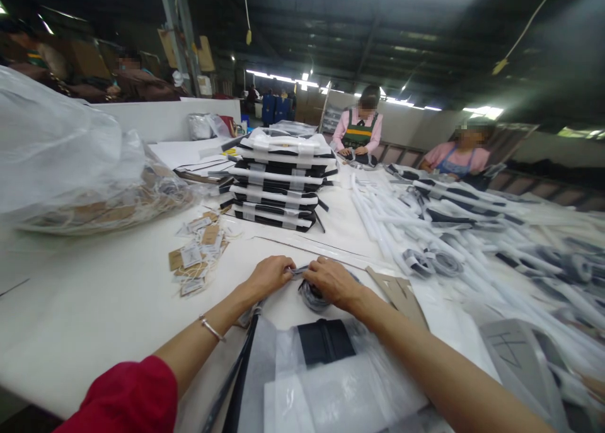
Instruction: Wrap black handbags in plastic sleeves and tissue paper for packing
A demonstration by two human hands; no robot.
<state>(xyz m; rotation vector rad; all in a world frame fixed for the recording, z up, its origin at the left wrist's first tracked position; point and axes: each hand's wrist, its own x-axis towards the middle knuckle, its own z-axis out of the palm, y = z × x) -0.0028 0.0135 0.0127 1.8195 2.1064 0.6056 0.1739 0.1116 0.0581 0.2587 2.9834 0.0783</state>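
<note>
My left hand and my right hand meet over a white table, both closed on a grey strap that is coiled into a loop between them. The strap's dark tail runs down toward me under my left forearm. In front of me lies a dark folded piece inside a clear plastic bag.
A stack of wrapped black-and-white items stands mid-table. Loose tags lie to the left, beside a big clear bag of tags. White-wrapped rods and coiled straps cover the right side. Two people work at the far end.
</note>
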